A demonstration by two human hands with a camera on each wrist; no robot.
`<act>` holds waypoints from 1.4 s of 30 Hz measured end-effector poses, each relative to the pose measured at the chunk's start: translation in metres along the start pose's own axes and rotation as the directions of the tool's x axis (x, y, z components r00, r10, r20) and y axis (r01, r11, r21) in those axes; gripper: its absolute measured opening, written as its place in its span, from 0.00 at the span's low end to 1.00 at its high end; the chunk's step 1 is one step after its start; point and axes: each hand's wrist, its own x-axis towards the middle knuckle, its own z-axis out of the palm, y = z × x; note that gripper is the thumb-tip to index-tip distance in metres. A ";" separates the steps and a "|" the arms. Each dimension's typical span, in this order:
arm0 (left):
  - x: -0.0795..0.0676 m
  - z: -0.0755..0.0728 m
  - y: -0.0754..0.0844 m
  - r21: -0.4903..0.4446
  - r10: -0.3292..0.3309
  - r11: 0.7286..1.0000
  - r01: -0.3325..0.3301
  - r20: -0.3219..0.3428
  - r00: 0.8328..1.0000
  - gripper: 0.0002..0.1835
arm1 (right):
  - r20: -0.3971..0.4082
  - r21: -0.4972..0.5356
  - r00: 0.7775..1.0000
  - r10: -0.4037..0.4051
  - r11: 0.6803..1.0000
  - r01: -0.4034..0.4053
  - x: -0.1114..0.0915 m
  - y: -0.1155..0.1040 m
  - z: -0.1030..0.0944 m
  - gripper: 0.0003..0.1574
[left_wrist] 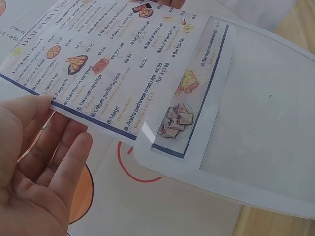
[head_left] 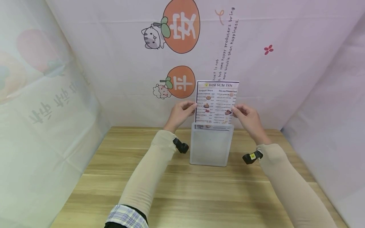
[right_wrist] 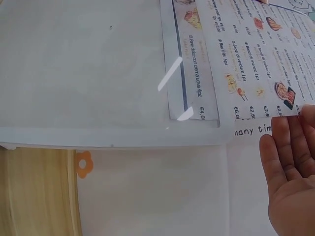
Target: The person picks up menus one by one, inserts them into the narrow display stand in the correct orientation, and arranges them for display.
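A printed menu sheet [head_left: 215, 104] headed DIM SUM INN stands upright over a clear sign holder with a white frame [head_left: 211, 148]. The sheet's bottom strip sits behind the holder's clear front, as both wrist views show. My left hand [head_left: 181, 114] pinches the sheet's left edge between thumb and fingers; in the left wrist view the same left hand [left_wrist: 44, 157] has its fingers behind the paper. On the opposite edge, my right hand [head_left: 248, 118] pinches the sheet at about the same height. Below that grip, the right hand's [right_wrist: 295, 167] other fingers extend under the edge in the right wrist view.
The holder stands on a wood-grain table [head_left: 199, 196], near its back edge. Behind it hangs a pale cloth backdrop [head_left: 114, 63] with cartoon fruit and lettering. More cloth [head_left: 42, 133] hangs on the left side, and another panel [head_left: 328, 126] on the right.
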 end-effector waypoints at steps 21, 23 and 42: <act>-0.006 0.004 -0.010 0.085 0.002 0.996 -0.001 -0.010 1.000 0.15 | 0.022 -0.008 1.000 0.013 1.000 -0.013 -0.008 0.007 -0.001 0.34; -0.007 0.004 -0.012 0.090 0.000 0.996 0.001 -0.010 1.000 0.15 | 0.019 -0.011 1.000 0.017 1.000 -0.016 -0.009 0.008 0.000 0.35; -0.012 0.007 -0.025 0.120 -0.013 0.993 0.015 -0.016 1.000 0.16 | 0.029 -0.063 1.000 -0.010 0.998 0.012 -0.013 0.024 0.002 0.33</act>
